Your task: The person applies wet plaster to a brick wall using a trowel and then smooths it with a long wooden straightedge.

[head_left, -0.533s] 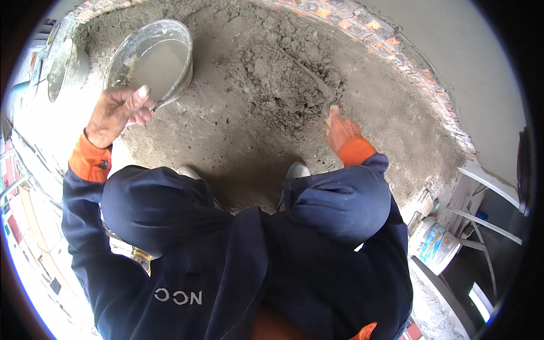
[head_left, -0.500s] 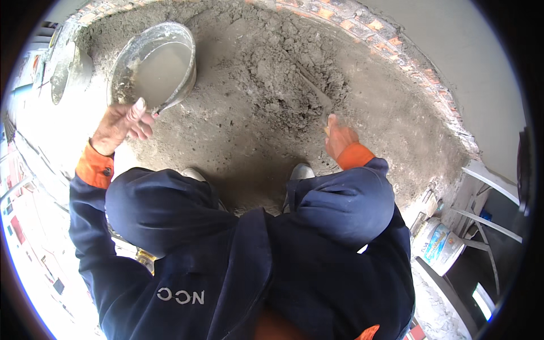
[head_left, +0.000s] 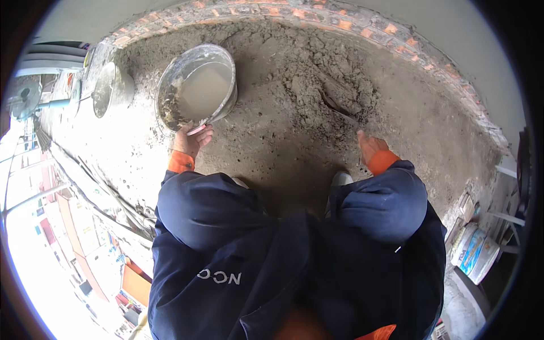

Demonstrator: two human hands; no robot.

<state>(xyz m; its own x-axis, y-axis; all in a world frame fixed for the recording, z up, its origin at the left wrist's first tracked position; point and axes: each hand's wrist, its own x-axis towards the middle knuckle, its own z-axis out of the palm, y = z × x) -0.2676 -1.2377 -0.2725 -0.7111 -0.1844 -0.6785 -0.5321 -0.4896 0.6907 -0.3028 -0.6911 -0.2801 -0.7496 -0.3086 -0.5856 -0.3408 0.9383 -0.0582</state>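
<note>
A grey bucket [head_left: 233,105] holding cloudy grey water [head_left: 207,89] stands at the far left. My left hand [head_left: 191,141] is at its near rim, fingers curled around the pinkish grip of the bucket handle [head_left: 196,130]. To the right, my right hand [head_left: 372,149] is closed on a trowel [head_left: 347,117], whose own handle is mostly covered by my fingers. The trowel's blade lies tilted in a rough heap of wet mortar [head_left: 309,85], with part of the blade buried.
A low brick edge [head_left: 345,25] curves along the far side. Another pale bucket [head_left: 113,90] stands farther left. A white printed pail [head_left: 475,252] sits at the right beside metal legs. My shoes [head_left: 341,179] rest on the mortar-smeared floor, below my bent knees.
The view has swung, so everything sits farther right and lower. My left hand has moved right along the bucket's rim and closed on its handle grip. The trowel blade is now tilted in the mortar.
</note>
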